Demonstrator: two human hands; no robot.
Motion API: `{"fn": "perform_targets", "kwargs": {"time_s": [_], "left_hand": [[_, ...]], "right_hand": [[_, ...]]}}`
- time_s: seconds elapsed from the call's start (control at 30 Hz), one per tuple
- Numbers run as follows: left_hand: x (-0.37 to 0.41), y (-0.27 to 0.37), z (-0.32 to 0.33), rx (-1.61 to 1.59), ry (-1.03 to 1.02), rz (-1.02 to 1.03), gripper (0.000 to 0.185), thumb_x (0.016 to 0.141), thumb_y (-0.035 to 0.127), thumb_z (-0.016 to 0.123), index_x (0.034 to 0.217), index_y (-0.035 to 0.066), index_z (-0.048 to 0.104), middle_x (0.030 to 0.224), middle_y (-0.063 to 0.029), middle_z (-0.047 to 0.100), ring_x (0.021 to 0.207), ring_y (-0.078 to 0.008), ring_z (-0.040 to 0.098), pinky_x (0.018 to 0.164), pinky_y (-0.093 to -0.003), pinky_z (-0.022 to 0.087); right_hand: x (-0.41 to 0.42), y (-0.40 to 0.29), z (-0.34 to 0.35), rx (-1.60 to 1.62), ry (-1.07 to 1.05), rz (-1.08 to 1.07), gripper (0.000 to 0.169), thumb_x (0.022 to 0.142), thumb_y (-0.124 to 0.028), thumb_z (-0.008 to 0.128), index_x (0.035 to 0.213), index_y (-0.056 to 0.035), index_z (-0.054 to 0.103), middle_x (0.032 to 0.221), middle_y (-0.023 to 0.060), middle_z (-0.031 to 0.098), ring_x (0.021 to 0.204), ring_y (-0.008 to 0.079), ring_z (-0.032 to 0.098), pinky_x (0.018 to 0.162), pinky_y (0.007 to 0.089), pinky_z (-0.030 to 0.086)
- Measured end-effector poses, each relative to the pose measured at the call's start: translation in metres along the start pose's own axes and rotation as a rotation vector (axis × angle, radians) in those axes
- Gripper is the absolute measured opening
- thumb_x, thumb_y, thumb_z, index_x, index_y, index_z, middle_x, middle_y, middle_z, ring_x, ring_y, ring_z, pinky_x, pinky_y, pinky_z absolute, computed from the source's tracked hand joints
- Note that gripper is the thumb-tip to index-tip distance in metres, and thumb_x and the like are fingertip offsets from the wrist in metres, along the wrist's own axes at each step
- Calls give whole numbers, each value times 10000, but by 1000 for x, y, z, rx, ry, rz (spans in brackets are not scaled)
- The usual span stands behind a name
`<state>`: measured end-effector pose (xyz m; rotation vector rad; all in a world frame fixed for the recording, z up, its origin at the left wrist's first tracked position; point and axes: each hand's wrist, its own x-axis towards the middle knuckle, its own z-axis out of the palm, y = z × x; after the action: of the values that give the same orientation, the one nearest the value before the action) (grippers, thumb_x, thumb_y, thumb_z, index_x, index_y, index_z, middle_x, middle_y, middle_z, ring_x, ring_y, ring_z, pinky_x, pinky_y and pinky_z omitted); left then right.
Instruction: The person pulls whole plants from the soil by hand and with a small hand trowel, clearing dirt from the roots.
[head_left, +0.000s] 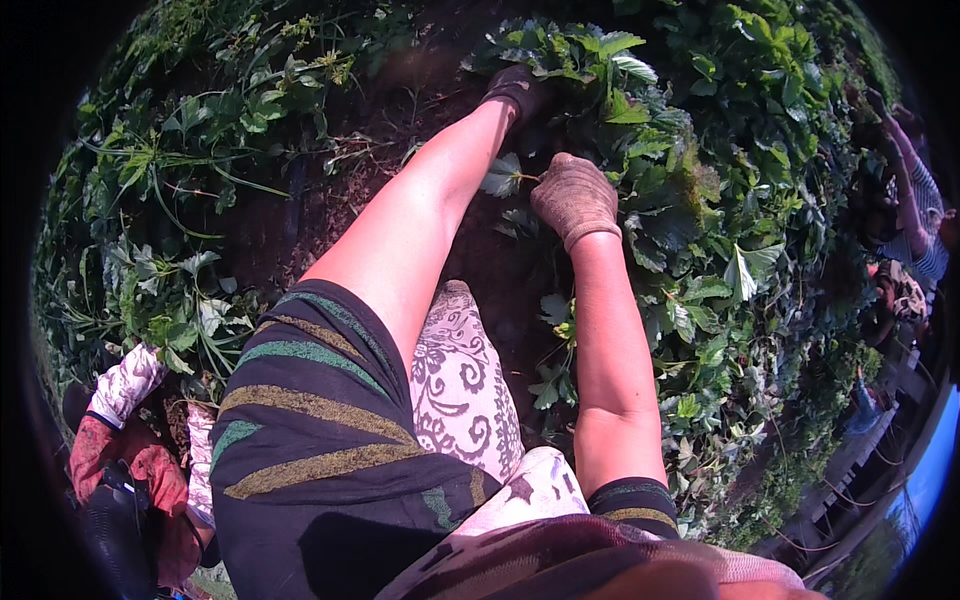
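Observation:
My left hand, in a dark knit glove, reaches into the base of a low plant with broad toothed leaves. Foliage and shadow hide its fingers. Nearer to me, my right hand is closed in a fist, in a soil-stained brown knit glove. From the thumb side of this fist sticks a leaf stalk, which ends in a pale-backed leaf. Below the two hands lies dark, shaded soil. My patterned trouser leg shows between my forearms.
Dense leafy plants run along the right, and more greenery with long grass blades grows on the left. A person in a red sleeve is close at lower left. Another person in a striped top is at far right.

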<state>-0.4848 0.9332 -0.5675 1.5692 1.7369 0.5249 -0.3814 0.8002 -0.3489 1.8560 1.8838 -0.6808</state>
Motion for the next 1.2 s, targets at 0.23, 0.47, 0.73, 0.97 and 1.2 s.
{"fn": "perform_targets", "kwargs": {"time_s": [0.23,0.47,0.73,0.97,1.2], "left_hand": [[-18,23,-2,0,-42,8,433,820,416,615,1155,152,689,1197,-145,657,1124,-326,610,962,-398,478],[5,0,27,483,-84,198,322,853,286,548,1083,126,707,1119,-149,684,1040,-336,653,856,-452,526],[-42,13,-32,359,-289,342,259,814,186,622,1020,66,725,986,-154,713,937,-279,689,824,-401,546],[-100,-78,-135,338,2,-170,297,886,247,642,1113,63,696,1022,-71,722,931,-188,664,815,-357,516],[-105,-127,-144,-538,-22,-281,305,874,303,673,1041,54,730,977,-56,723,868,-166,647,763,-341,507]], "right_hand": [[-36,37,-2,-43,68,25,227,820,-217,625,972,-65,696,953,187,706,965,357,671,833,454,534],[44,11,23,-21,-13,-56,301,794,-245,631,1020,-68,725,1077,209,686,1025,356,663,876,433,536],[8,51,105,671,198,-75,347,702,-183,674,999,-4,666,889,185,704,827,335,682,766,391,541],[-73,34,123,444,172,-3,423,741,-157,671,1159,-96,653,877,180,685,837,362,667,758,420,540],[-154,58,150,529,186,-128,478,736,-144,679,1202,-102,581,938,170,678,826,372,658,722,438,538]]}}
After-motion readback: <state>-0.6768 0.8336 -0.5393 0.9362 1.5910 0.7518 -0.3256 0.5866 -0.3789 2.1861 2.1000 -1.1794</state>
